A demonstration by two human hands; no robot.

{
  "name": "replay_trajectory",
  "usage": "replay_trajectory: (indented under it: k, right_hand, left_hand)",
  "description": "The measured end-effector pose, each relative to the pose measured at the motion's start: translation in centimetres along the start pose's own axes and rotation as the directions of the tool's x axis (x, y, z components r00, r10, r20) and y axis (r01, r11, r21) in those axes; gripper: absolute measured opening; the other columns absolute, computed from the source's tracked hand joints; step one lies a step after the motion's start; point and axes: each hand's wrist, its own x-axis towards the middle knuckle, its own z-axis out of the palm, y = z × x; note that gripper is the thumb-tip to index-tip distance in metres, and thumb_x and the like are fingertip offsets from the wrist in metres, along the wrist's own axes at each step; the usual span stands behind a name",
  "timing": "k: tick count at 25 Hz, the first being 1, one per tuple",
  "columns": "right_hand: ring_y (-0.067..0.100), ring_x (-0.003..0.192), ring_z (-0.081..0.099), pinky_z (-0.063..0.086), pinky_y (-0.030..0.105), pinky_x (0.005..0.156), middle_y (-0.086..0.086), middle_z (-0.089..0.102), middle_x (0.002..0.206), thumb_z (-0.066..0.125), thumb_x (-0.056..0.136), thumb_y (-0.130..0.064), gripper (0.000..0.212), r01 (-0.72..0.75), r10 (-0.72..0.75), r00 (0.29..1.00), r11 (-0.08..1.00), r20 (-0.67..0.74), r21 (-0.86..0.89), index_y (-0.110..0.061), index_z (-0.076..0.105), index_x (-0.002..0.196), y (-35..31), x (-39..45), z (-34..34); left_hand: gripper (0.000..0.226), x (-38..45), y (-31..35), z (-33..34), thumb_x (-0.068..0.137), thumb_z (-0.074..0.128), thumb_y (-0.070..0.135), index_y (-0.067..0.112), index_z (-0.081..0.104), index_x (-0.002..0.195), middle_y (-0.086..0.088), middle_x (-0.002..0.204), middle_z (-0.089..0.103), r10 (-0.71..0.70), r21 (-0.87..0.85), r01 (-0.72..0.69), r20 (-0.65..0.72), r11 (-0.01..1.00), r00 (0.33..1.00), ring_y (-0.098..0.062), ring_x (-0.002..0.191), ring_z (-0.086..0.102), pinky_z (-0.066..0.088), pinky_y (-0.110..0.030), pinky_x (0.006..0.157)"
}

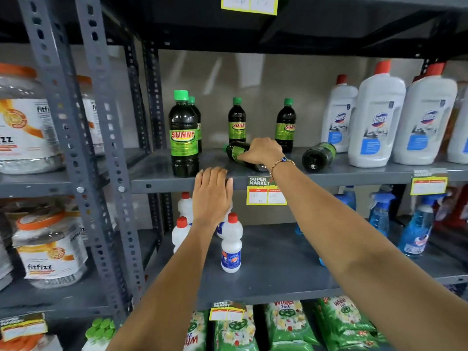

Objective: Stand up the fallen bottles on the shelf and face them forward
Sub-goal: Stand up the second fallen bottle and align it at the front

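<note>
Dark bottles with green caps and green SUNNY labels stand on the grey middle shelf [354, 174]. One upright bottle [183, 134] is at the front left with its label forward; another hides behind it. Two more [237, 120] [285, 125] stand at the back. A fallen bottle [234, 150] lies on its side, cap pointing left, and my right hand [262, 150] is closed over its body. A second fallen bottle [318, 156] lies to the right, base toward me. My left hand [212, 192] rests flat on the shelf's front edge, fingers together, holding nothing.
White Domex bottles with red caps [376, 117] crowd the shelf's right end. Small white bottles [231, 243] and blue spray bottles [417, 229] stand on the shelf below. Slotted grey uprights [101, 148] and large jars [22, 117] are to the left. A price tag [266, 191] hangs on the shelf edge.
</note>
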Motion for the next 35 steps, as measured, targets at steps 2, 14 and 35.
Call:
replay_trajectory:
  k: [2,14,35]
  right_hand:
    - [0.029,0.099,0.062,0.045,0.031,0.071,0.007,0.064,0.107,0.065,0.070,-0.059,0.060,0.004,-0.004,1.000,0.999,0.001,-0.032,-0.012,0.061,0.108,0.0,0.3,0.1]
    - [0.035,0.096,0.059,0.047,0.038,0.074,0.014,0.063,0.097,0.049,0.086,-0.055,0.051,0.098,0.116,0.955,0.745,-0.272,0.660,-0.009,0.035,0.105,1.3,-0.6,3.9]
    - [0.015,0.114,0.048,0.039,0.027,0.089,0.004,0.054,0.125,0.074,0.079,-0.021,0.086,0.076,-0.134,0.991,0.524,-0.006,0.848,-0.012,0.017,0.142,3.1,0.5,3.9]
  left_hand:
    - [0.032,0.1,-0.2,0.2,0.098,0.040,0.028,0.007,0.063,0.107,-0.009,0.108,0.067,0.020,0.055,-0.020,0.006,0.998,1.000,-0.029,0.099,0.061,0.042,-0.042,0.095]
    - [0.027,-0.1,-0.4,2.1,0.096,0.041,0.029,0.010,0.059,0.103,-0.007,0.101,0.065,0.004,0.074,0.005,-0.119,0.997,0.993,-0.027,0.090,0.059,0.035,-0.039,0.089]
    - [0.033,-0.2,-1.1,2.2,0.098,0.038,0.034,0.012,0.060,0.108,-0.005,0.104,0.066,0.005,0.064,0.000,-0.077,0.998,0.997,-0.025,0.095,0.059,0.035,-0.036,0.090]
